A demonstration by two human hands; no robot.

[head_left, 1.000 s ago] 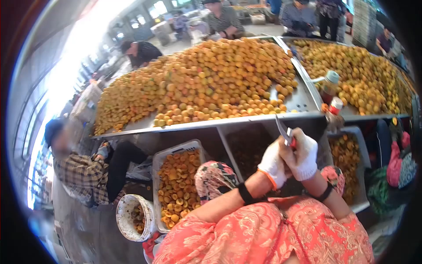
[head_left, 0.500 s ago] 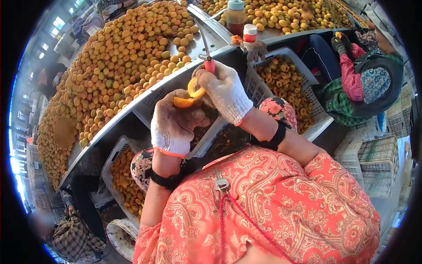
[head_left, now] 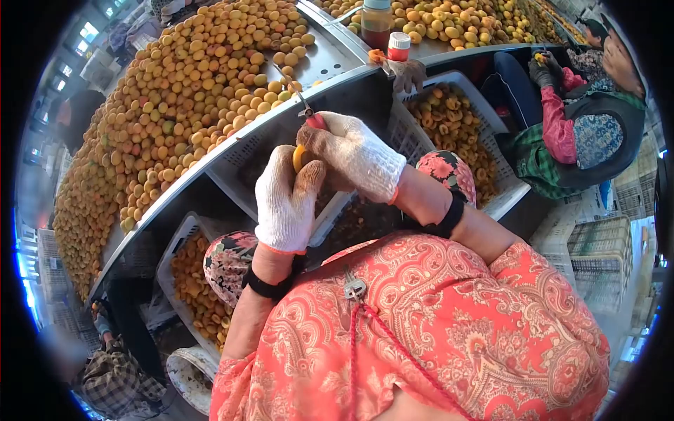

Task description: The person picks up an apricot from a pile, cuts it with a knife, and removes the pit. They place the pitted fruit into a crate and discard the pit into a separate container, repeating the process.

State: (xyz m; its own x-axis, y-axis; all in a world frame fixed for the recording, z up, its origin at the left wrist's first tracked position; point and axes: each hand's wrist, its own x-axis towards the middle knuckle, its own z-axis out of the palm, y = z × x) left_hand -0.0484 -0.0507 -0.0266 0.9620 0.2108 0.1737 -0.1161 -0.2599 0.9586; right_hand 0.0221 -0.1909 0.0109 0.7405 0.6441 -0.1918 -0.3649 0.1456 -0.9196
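Note:
My left hand [head_left: 286,200], in a white knitted glove with brown-stained fingers, is closed on a yellow-orange apricot [head_left: 300,158]. Only a narrow part of the fruit shows between the gloves. My right hand [head_left: 361,158], gloved the same way, is wrapped round the red handle of a small knife [head_left: 316,121]. The knife's thin metal blade points up and left, over the edge of the fruit table. My right fingertips touch the apricot too; whether it is whole or cut is hidden.
Piled apricots [head_left: 182,98] cover the metal table [head_left: 337,52]. Crates of opened apricots stand at right [head_left: 516,130] and left [head_left: 165,263]. A red jar [head_left: 399,46] and a bottle [head_left: 376,24] stand on the ledge. A white bucket [head_left: 189,372] is lower left. Co-workers [head_left: 590,133] sit on both sides.
The parted apricot pieces seen between my hands no longer show; a narrow part of fruit does. My left hand has turned more upright, and the knife has moved left and slightly down.

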